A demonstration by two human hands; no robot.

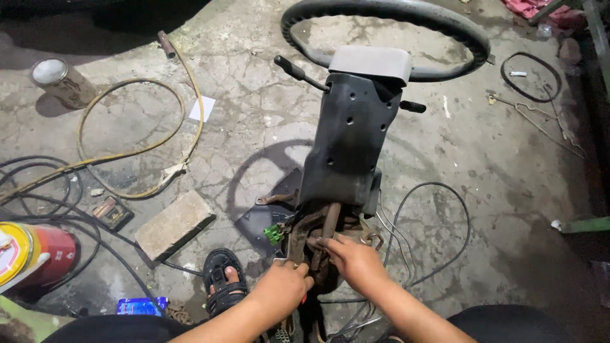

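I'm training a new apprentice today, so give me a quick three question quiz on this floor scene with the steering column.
1. True or false: both hands are at the rusty lower end of the steering column.
2. Which lies nearest the sandalled foot? A) metal can B) flat block C) wire hooks
3. Fill in: the green connector sits to the ___ of the left hand.

Key
1. True: the left hand and right hand both work at the rusty bracket.
2. B, the flat block.
3. Upper left; see the green connector.
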